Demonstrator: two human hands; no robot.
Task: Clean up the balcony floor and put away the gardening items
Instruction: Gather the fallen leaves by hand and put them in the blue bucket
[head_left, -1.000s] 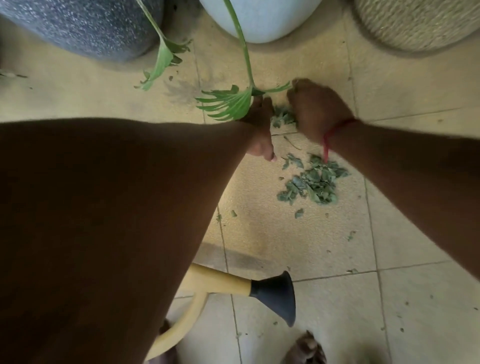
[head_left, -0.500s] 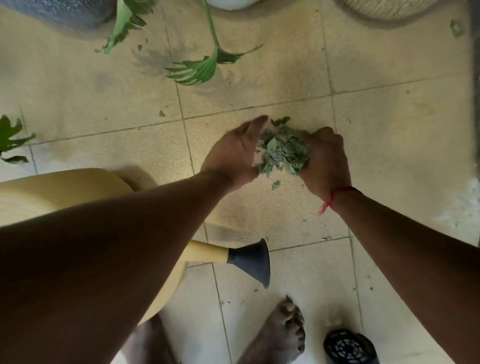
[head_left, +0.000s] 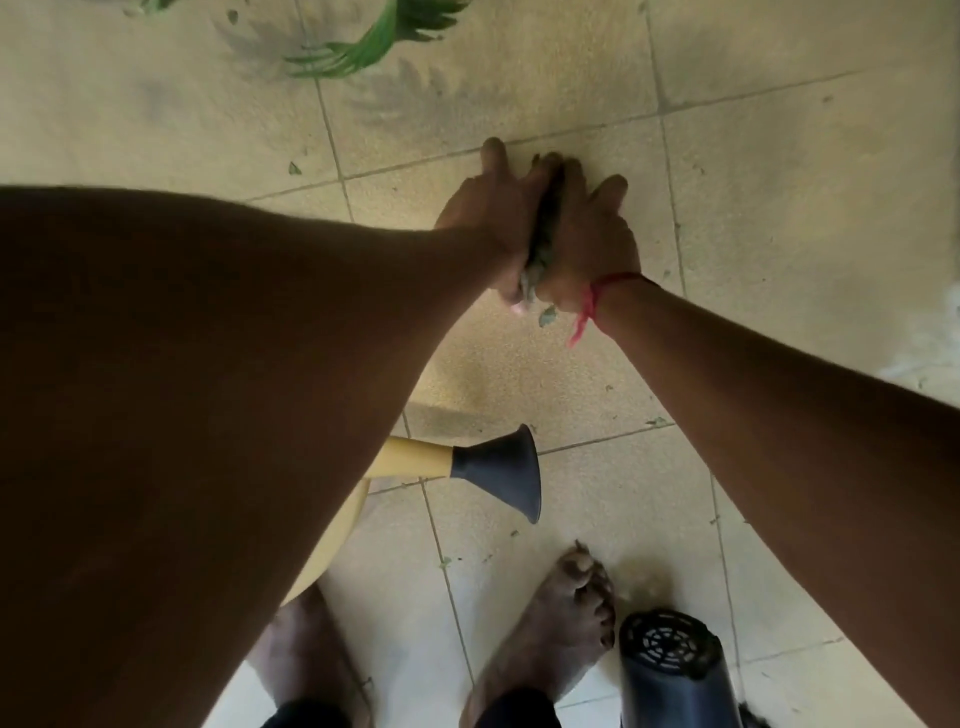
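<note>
A clump of dried grey-green leaves (head_left: 543, 236) is squeezed between my two hands above the tiled floor (head_left: 779, 208). My left hand (head_left: 485, 218) cups it from the left and my right hand (head_left: 595, 244), with a red thread at the wrist, cups it from the right. Only a thin strip of the leaves shows between the palms. One loose leaf (head_left: 547, 315) hangs just under my right wrist. My left forearm fills the left half of the view.
A yellow watering can with a black rose (head_left: 501, 473) lies on the floor under my left arm. A black vented device (head_left: 670, 670) stands beside my bare right foot (head_left: 556, 629). A green plant frond (head_left: 363, 52) hangs at the top. Small leaf scraps (head_left: 294, 168) dot the tiles.
My hands scooped the leaf pile off the floor, then closed tighter together around it. The view dropped back from the pots toward my feet.
</note>
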